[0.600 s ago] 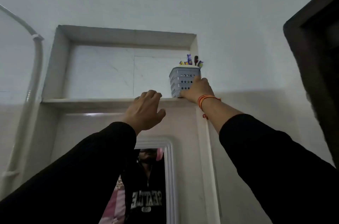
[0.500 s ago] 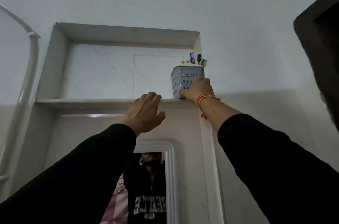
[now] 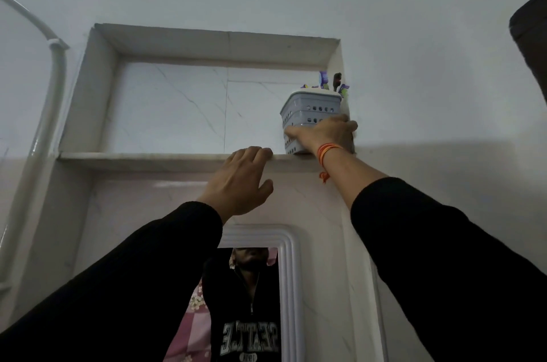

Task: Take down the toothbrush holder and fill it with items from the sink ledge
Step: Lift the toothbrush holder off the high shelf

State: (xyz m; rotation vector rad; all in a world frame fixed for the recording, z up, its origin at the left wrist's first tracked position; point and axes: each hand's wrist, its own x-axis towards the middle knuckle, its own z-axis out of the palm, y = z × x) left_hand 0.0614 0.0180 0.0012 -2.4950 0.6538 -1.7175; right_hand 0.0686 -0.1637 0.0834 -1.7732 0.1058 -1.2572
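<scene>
A grey perforated toothbrush holder stands at the right end of a high wall niche's ledge. Toothbrush heads stick up from its top. My right hand, with an orange thread at the wrist, wraps around the holder's lower half, thumb across its front. My left hand rests with its fingertips on the ledge edge just left of the holder, holding nothing. The sink ledge is out of view.
The niche is recessed in a white wall with marble backing. A white pipe runs down the left. A white-framed mirror hangs below the ledge. A dark door frame is at the right.
My right hand has closed further around the holder, fingers now across its front. The view has shifted slightly; the left hand stays on the ledge edge.
</scene>
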